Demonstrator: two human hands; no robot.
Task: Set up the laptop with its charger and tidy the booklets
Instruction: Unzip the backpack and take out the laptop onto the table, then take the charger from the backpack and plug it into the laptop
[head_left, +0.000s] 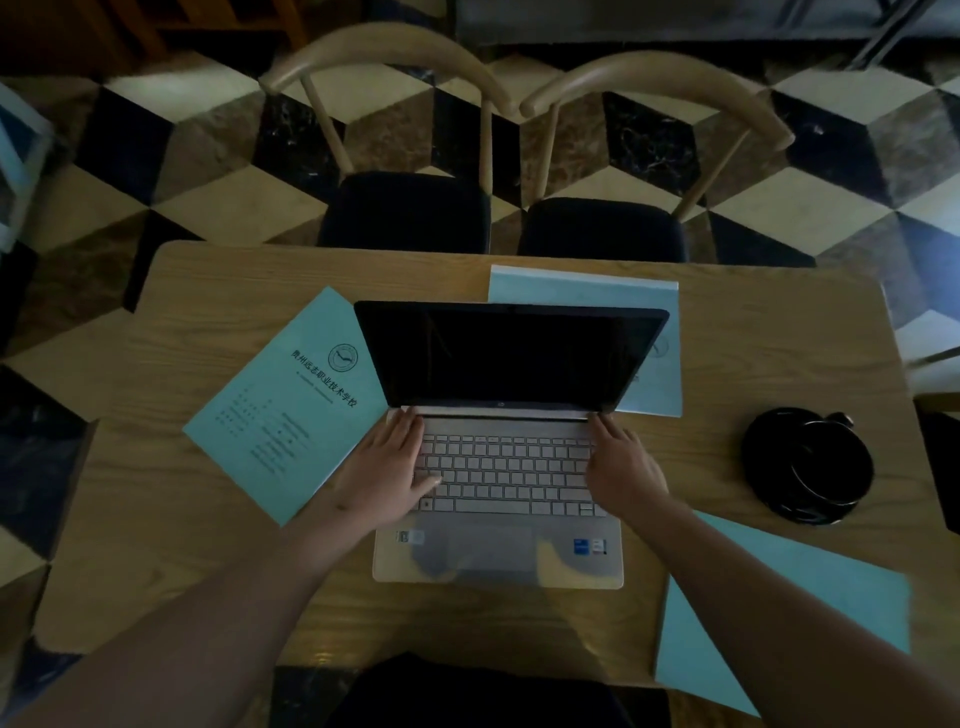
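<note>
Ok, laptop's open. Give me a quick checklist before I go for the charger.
1. Laptop open, flat on table: ok.
2. Screen on: not ok, dark.
3. Charger in view, coiled right of the laptop: ok.
4. Charger plugged in: not ok, cable is coiled up.
5. Hands free: ok, left hand and right hand rest on the keyboard.
6. Booklets tidied: not ok, left booklet, far booklet and near booklet lie scattered.

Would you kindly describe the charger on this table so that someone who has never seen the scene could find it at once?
Start at the open laptop in the middle of the wooden table and look to its right, past the right hand. Near the table's right edge lies the charger, a coiled bundle of cable. It is the only black, round thing there; its neighbours are flat, pale blue booklets.
</note>
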